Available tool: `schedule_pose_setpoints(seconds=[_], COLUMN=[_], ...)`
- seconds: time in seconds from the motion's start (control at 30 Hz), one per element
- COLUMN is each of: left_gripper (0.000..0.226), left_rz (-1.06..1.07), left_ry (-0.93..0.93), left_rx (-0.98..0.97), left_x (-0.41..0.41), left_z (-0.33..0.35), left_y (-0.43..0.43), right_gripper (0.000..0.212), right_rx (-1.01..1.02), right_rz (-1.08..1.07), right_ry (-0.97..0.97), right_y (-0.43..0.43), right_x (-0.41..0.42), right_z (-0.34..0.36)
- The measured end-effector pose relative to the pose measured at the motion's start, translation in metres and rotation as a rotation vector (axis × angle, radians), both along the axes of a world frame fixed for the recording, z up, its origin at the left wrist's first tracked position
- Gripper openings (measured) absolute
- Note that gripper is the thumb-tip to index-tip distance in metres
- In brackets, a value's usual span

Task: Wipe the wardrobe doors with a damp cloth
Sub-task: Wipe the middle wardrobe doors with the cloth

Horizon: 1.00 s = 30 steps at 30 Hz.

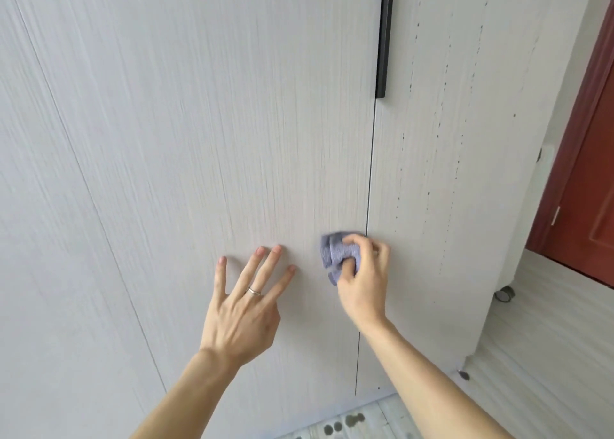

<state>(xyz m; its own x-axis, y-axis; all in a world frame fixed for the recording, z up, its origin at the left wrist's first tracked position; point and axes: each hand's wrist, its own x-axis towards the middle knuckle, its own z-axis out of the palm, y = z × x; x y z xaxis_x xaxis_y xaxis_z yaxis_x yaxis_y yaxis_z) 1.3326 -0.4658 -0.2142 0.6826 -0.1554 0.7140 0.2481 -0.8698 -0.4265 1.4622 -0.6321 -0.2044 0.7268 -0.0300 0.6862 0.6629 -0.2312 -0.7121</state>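
Pale wood-grain wardrobe doors fill the view: a middle door (216, 139) and a right door (442, 173), split by a thin vertical gap. My right hand (363, 279) grips a bunched purple-grey cloth (339, 254) and presses it on the middle door's lower part, right beside the gap. My left hand (244, 302), wearing a ring, lies flat on the same door with its fingers spread, a little left of the cloth. The right door carries vertical lines of dark specks.
A black bar handle (384, 36) runs down the gap near the top. Another door panel (40, 206) lies to the left. A red-brown room door (584, 173) stands at the right, with a caster wheel (505, 293) on the light floor. Dark spots mark the floor below.
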Motion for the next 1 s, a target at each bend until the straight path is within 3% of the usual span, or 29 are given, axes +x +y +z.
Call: schedule_pose_setpoints(seconds=[0.1, 0.2, 0.43, 0.6, 0.7, 0.8, 0.9, 1.0], left_gripper=[0.069, 0.07, 0.066, 0.081, 0.082, 0.082, 0.079, 0.077], left_rz=[0.04, 0.052, 0.023, 0.013, 0.013, 0.032, 0.066, 0.112], left_ry=[0.062, 0.078, 0.058, 0.076, 0.117, 0.149, 0.186, 0.232], left_rx=[-0.009, -0.003, -0.042, -0.092, -0.105, -0.142, -0.187, -0.291], left_x=[-0.021, -0.034, -0.027, -0.031, -0.037, -0.046, -0.056, -0.072], left_z=[-0.025, -0.038, -0.036, -0.047, -0.059, -0.069, -0.08, -0.105], left_y=[0.012, 0.023, 0.022, 0.023, 0.024, 0.029, 0.03, 0.026], right_gripper=[0.043, 0.041, 0.037, 0.037, 0.04, 0.042, 0.038, 0.034], right_rx=[-0.154, -0.215, 0.135, 0.135, 0.045, -0.153, -0.322, -0.346], right_rz=[0.014, 0.02, 0.002, -0.028, -0.027, 0.065, 0.176, 0.249], right_ry=[0.237, 0.348, 0.07, 0.047, 0.236, 0.557, 0.776, 0.857], right_y=[-0.007, -0.009, 0.005, 0.014, 0.015, 0.01, 0.002, 0.002], right_x=[-0.014, -0.018, -0.008, -0.008, -0.024, -0.035, -0.046, -0.057], right_z=[-0.07, -0.078, 0.04, 0.006, -0.067, -0.133, -0.161, -0.164])
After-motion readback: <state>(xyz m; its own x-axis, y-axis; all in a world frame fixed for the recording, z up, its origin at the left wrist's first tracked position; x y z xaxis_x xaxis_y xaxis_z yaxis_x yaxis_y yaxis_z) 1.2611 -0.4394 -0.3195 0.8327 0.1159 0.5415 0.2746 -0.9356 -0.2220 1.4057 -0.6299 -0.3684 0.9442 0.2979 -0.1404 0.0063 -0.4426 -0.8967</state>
